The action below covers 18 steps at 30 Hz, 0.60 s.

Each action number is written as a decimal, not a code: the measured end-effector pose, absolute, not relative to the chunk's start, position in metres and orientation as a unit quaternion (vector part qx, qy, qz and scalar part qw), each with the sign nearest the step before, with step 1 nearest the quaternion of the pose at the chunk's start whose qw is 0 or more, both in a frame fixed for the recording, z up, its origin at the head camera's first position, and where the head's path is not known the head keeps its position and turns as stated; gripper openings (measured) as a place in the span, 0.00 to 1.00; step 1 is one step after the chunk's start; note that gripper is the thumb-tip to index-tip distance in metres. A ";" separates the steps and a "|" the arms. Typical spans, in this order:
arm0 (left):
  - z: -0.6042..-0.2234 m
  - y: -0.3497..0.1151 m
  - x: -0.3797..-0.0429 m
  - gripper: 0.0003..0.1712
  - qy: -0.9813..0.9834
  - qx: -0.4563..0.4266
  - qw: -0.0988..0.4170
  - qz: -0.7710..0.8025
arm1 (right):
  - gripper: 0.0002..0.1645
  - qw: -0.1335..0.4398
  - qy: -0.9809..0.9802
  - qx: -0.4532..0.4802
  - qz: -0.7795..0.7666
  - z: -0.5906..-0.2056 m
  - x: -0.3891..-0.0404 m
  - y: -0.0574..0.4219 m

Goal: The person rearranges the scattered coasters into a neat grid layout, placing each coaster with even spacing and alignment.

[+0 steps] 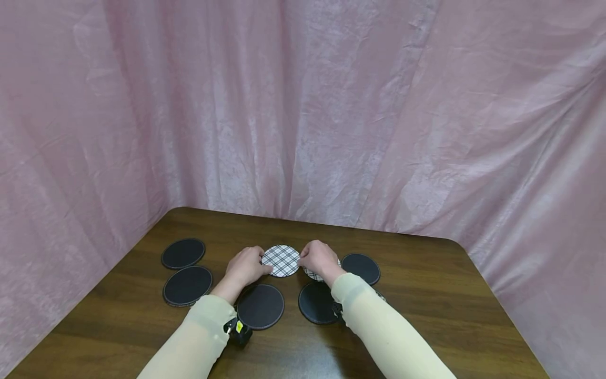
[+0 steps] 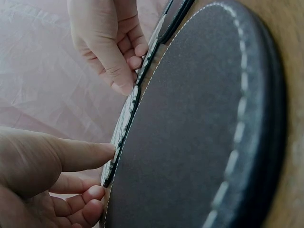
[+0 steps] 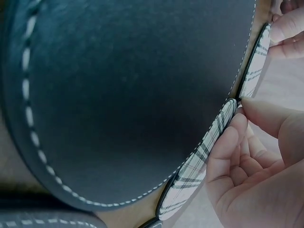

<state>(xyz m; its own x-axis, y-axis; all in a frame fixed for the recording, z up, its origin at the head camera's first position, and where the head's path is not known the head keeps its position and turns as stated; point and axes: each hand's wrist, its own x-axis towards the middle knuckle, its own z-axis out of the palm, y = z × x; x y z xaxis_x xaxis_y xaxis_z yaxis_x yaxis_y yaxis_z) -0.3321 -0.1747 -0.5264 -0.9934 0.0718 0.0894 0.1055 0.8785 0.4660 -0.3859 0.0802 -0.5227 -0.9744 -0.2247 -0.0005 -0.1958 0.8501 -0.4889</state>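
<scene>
A round coaster with a white-and-dark plaid face lies flat between both hands. My left hand grips its left edge, the thumb on the plaid top and the fingers curled at the rim, as the left wrist view shows. At the opposite edge my right hand pinches the rim with thumb and fingertips. A second plaid coaster sits just right of the first, partly hidden under the right hand. Closer to me are two black coasters with white stitching, one black coaster by the left wrist, another black coaster by the right.
Two more black coasters, a far one and a nearer one, lie at the left of the wooden table. Another black coaster is right of the right hand. Pink curtains hang behind the table's far edge.
</scene>
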 end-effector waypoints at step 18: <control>-0.522 -0.176 -0.330 0.33 -0.963 -0.052 0.029 -0.262 | 0.11 0.037 0.961 -0.105 -0.255 -0.529 -0.392 0.082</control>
<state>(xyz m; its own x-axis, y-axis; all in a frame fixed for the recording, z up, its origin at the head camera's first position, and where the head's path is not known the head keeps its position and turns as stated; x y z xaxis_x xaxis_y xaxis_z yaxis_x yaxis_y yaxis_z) -0.3299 -0.1757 -0.5221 -0.9929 0.0857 0.0825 0.1157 0.8574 0.5015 -0.3918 0.0818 -0.5285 -0.9750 -0.2215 -0.0177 -0.1836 0.8480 -0.4972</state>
